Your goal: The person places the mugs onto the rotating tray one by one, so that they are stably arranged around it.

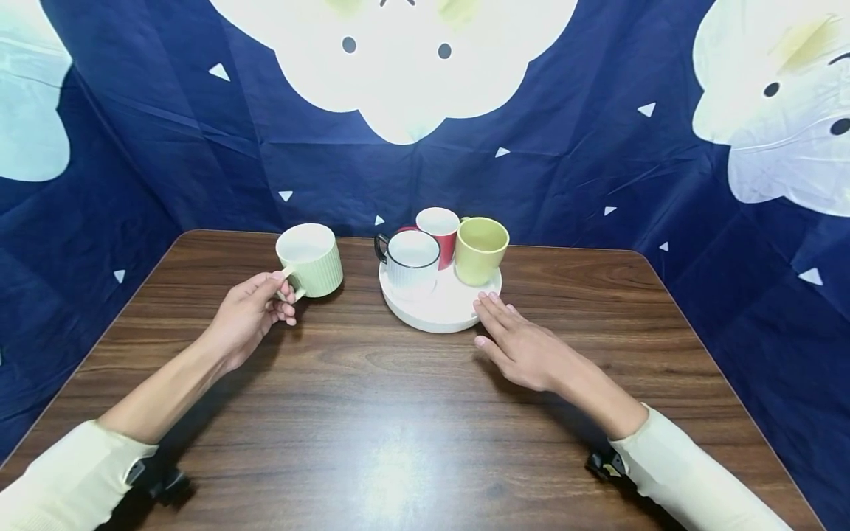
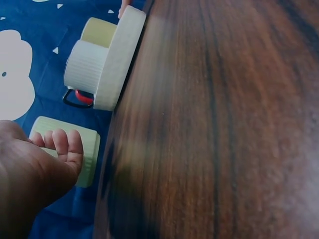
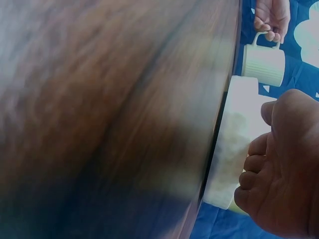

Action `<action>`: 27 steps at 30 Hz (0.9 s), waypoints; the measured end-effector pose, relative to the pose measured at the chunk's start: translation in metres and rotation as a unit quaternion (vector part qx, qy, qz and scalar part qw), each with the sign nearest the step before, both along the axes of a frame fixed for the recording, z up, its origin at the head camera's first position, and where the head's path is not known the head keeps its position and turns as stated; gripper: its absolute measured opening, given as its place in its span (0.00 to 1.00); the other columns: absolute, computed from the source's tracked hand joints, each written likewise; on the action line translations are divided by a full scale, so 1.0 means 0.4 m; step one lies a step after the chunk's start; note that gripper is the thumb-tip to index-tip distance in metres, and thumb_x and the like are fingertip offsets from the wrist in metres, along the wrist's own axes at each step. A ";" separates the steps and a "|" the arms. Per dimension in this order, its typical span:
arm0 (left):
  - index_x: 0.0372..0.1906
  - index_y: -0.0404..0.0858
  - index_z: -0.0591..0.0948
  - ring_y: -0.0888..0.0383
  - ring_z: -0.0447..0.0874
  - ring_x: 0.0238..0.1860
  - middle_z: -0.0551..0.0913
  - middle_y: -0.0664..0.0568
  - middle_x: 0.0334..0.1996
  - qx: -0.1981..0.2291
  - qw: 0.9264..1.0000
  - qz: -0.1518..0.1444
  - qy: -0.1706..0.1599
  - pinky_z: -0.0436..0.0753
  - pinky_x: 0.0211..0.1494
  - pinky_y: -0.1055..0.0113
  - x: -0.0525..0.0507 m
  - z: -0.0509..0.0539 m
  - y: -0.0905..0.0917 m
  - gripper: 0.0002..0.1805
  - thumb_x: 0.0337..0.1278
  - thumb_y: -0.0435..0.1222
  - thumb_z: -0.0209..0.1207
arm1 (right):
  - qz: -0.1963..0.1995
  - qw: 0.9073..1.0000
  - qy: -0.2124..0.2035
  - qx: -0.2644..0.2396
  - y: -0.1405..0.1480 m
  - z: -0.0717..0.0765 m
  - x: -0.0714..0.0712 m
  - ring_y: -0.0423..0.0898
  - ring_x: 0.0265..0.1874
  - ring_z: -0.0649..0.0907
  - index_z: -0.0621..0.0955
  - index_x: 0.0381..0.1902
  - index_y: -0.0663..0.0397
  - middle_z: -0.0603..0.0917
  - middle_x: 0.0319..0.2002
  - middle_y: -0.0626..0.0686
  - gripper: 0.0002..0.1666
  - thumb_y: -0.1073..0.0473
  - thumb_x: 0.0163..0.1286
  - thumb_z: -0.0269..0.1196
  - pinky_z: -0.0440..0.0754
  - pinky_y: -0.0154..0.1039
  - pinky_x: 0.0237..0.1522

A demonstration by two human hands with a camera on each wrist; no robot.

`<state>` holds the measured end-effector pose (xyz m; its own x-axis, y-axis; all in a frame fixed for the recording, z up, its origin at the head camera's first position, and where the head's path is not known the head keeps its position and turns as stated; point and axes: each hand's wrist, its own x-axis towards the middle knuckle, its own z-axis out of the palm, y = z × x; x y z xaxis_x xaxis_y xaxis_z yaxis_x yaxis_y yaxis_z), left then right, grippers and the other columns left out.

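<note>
My left hand (image 1: 249, 313) pinches the handle of a pale green ribbed mug (image 1: 319, 269), which is upright to the left of a round white tray (image 1: 432, 317). Whether the mug's base touches the table cannot be told. Fingers straight, my right hand (image 1: 524, 346) touches the tray's front right rim. Three cups stand together on the tray: a white ribbed mug (image 1: 405, 276) with a black rim and handle, a red mug (image 1: 446, 247) with a white inside behind it, and a yellow-green mug (image 1: 474, 265) at the right. In the left wrist view, fingers partly cover the pale green mug (image 2: 89, 154).
A dark wood-grain table (image 1: 372, 383) lies under everything, its far edge just behind the mugs. Blue cloth (image 1: 571, 177) with white cloud faces hangs behind and at both sides. A small black device (image 1: 159, 483) sits at the left wrist, another (image 1: 604, 464) at the right.
</note>
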<state>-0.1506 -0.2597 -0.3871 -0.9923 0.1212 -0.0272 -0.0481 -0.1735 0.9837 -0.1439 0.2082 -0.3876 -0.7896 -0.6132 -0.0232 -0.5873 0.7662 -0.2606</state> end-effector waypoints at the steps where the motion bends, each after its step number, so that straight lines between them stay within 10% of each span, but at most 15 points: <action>1: 0.40 0.43 0.82 0.63 0.85 0.35 0.84 0.59 0.38 0.000 1.000 0.000 0.001 0.91 0.43 0.68 0.001 -0.001 -0.001 0.16 0.93 0.43 0.53 | 0.001 1.000 0.001 0.000 -0.001 0.000 0.002 0.60 0.94 0.54 0.56 0.92 0.63 0.54 0.93 0.65 0.42 0.42 0.96 0.45 0.58 0.63 0.93; 27: 0.41 0.42 0.82 0.63 0.86 0.36 0.85 0.58 0.38 -0.010 0.999 -0.027 0.017 0.92 0.44 0.69 0.031 0.002 0.004 0.16 0.93 0.44 0.54 | 0.009 1.000 -0.019 -0.020 -0.002 0.008 0.010 0.61 0.94 0.52 0.55 0.92 0.64 0.52 0.93 0.65 0.42 0.43 0.96 0.45 0.56 0.64 0.94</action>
